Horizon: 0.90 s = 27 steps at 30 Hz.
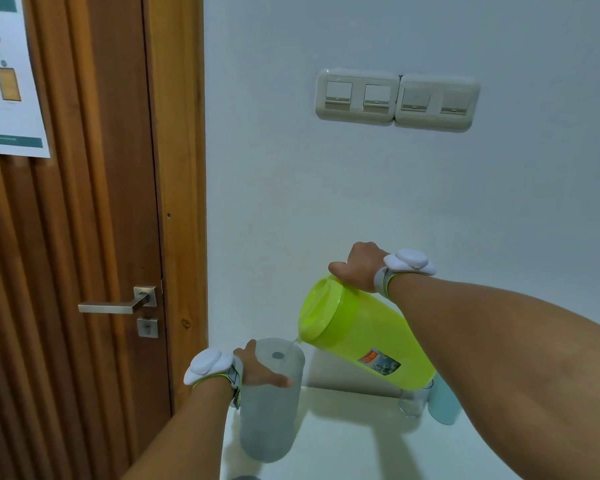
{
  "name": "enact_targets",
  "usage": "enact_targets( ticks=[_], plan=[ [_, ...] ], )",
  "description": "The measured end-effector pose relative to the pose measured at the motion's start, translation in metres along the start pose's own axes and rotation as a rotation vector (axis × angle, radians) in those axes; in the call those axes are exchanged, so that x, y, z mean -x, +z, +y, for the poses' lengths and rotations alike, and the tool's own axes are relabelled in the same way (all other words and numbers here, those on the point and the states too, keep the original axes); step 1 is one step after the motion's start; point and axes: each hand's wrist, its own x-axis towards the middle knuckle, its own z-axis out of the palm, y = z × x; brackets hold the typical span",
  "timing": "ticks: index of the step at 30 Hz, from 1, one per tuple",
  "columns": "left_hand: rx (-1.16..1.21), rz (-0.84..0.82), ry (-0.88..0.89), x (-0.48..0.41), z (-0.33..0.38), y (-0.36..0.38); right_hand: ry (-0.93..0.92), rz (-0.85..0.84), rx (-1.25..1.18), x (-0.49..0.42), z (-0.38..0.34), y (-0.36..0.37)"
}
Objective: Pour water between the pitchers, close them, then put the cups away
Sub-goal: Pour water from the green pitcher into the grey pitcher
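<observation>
A lime-green pitcher (357,336) is tipped down to the left, its lid on, with my right hand (359,266) gripping its upper side. A thin stream of water runs from its spout into a frosted grey pitcher (269,420) that stands upright and lidless on the white table (354,445). My left hand (260,370) is wrapped around the grey pitcher's upper left wall. Behind the green pitcher, at the right, a clear glass cup (413,403) and a pale blue cup (444,403) stand partly hidden.
A white wall with a row of light switches (397,98) rises right behind the table. To the left is a wooden door (84,237) with a metal handle (118,304) and a paper notice (7,77).
</observation>
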Motion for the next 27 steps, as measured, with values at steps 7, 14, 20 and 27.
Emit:
enact_targets(
  ticks=[7,14,20,27],
  plan=[
    [-0.005,0.002,0.003,-0.004,-0.003,0.0,0.006,-0.007,-0.002,0.001,0.0,0.004],
    [0.0,0.017,0.002,-0.002,-0.003,0.001,0.019,-0.005,-0.004,0.003,-0.001,0.005],
    [0.03,0.064,-0.004,0.004,0.0,0.001,0.029,-0.001,-0.005,0.003,0.002,0.009],
    [-0.003,0.088,0.02,0.008,-0.001,-0.003,0.04,-0.008,-0.025,-0.001,0.006,0.011]
  ],
)
